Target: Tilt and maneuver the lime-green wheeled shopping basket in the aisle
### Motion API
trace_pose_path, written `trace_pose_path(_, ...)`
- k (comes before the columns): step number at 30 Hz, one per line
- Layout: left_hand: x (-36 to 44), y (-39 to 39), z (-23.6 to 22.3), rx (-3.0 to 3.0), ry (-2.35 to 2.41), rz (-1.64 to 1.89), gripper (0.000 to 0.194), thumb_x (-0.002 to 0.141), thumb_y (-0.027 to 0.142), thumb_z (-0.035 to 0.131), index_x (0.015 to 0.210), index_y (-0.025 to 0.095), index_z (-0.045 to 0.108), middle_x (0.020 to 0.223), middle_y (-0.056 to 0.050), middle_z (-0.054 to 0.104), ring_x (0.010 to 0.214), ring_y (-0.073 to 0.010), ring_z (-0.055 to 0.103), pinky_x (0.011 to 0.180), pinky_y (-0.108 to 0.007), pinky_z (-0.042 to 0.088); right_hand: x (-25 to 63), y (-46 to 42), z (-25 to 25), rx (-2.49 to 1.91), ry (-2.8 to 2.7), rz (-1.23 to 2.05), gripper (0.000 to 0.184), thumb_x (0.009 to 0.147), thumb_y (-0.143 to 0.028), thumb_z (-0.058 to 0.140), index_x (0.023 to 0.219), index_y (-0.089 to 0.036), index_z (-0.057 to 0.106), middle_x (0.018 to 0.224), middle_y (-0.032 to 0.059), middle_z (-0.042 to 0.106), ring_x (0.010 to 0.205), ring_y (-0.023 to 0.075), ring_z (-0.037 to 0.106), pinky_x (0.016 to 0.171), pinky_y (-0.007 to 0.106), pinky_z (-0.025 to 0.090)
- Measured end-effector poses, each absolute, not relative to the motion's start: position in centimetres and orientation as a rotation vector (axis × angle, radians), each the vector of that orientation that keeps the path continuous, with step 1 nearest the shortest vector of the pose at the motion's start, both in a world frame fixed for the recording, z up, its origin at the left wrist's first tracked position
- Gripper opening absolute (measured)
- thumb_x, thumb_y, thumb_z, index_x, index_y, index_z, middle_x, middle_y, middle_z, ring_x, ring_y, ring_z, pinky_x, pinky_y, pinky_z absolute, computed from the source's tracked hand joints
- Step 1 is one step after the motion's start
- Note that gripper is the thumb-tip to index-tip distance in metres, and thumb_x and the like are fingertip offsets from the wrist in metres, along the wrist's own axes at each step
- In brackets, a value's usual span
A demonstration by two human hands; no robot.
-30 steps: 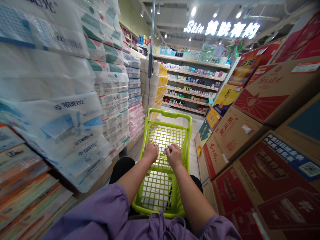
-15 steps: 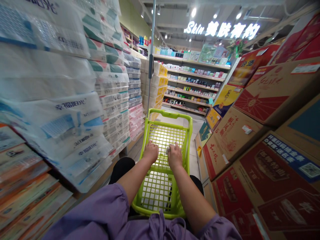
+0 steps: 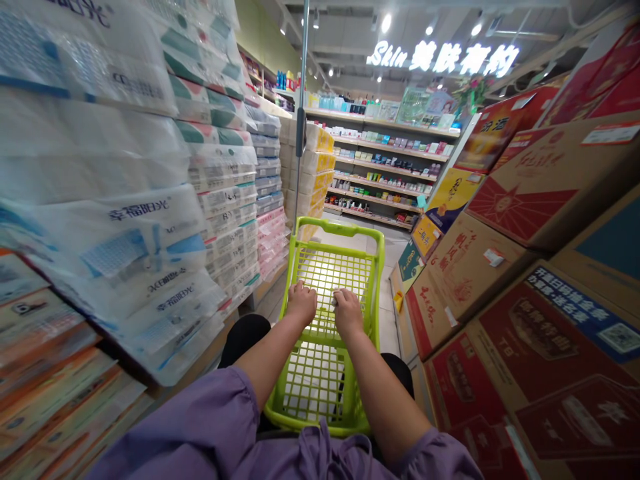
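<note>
A light green plastic shopping basket [image 3: 320, 340] with grid walls sits between my knees; its pale inside shows through the mesh. Over the basket is my left hand [image 3: 302, 303], back upward, with bent fingers drawn together; whatever is under them stays hidden. To its right, apart from it, my right hand [image 3: 349, 313] pinches a small greyish-white thing [image 3: 335, 300], too small to name. The basket's handle bar [image 3: 340, 228] rises beyond both hands, touched by neither.
Wrapped paper packs [image 3: 145, 220] are stacked high along the left. Cardboard cartons [image 3: 465, 273] are piled on the right, close to my arm. A thin upright pole [image 3: 301, 133] stands past the basket. Shelves of small products [image 3: 385, 160] close off the aisle under a lit sign.
The fingers of my right hand have curled in lower around the small pale thing, which now shows less. My left hand and the basket have hardly moved.
</note>
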State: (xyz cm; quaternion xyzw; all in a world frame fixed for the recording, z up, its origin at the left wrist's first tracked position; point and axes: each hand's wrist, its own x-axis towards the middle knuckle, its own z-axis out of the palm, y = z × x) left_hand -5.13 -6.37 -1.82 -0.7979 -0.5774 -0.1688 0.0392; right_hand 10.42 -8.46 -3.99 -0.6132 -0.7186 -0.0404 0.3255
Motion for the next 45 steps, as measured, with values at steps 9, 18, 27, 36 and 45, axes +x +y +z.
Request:
trace_pose_path(9,-5.2,-6.3,-1.9,-2.449,-1.758,-0.516,0.028,0.092,0.023,0.042,0.099,0.014,0.068,0.107,-0.014,0.068,0.129,-0.0314,0.043,0.103,-0.044,0.037,9.6,-8.4,-4.3,-1.366,-2.004,-0.015,0.03,0.087,-0.009,0.042,0.107,-0.02,0.062,0.114,0.0076,0.062,0.108,0.0195,0.05,0.097,0.033,0.04)
trace_pose_path(18,-5.2,-6.2,-2.1,-2.456,-1.757,-0.525,0.029,0.092,0.023,0.042,0.1,0.012,0.068,0.107,-0.016,0.068,0.129,-0.0331,0.043,0.102,-0.045,0.039,9.6,-8.7,-4.4,-1.49,-1.909,-0.023,0.042,0.075,0.002,0.039,0.101,-0.02,0.063,0.108,0.0091,0.063,0.107,0.0219,0.051,0.095,0.036,0.042)
trace_pose_path(27,-5.3,-6.1,-2.2,-2.47,-1.757,-0.524,0.03,0.093,0.023,0.04,0.102,0.013,0.067,0.108,-0.015,0.068,0.129,-0.0324,0.042,0.102,-0.046,0.039,10.0,-8.6,-4.0,-1.581,-1.816,-0.015,0.04,0.073,0.0,0.042,0.098,-0.02,0.066,0.119,0.0093,0.06,0.117,0.0235,0.047,0.097,0.037,0.041)
trace_pose_path(36,-5.3,-6.3,-1.8,-2.478,-1.776,-0.521,0.03,0.093,0.023,0.04,0.103,0.014,0.067,0.11,-0.014,0.067,0.13,-0.0316,0.042,0.102,-0.044,0.04,10.1,-9.0,-3.5,-1.709,-1.79,-0.108,0.041,0.08,-0.008,0.049,0.116,-0.023,0.061,0.123,0.0085,0.06,0.117,0.0249,0.048,0.096,0.038,0.04)
trace_pose_path(45,-5.3,-6.3,-2.0,-2.475,-1.77,-0.53,0.03,0.093,0.022,0.04,0.103,0.013,0.067,0.11,-0.016,0.067,0.13,-0.0319,0.042,0.103,-0.045,0.038,10.3,-8.5,-4.2,-1.398,-1.982,0.001,0.045,0.082,-0.005,0.041,0.116,-0.026,0.062,0.122,0.004,0.062,0.118,0.0191,0.049,0.102,0.035,0.04)
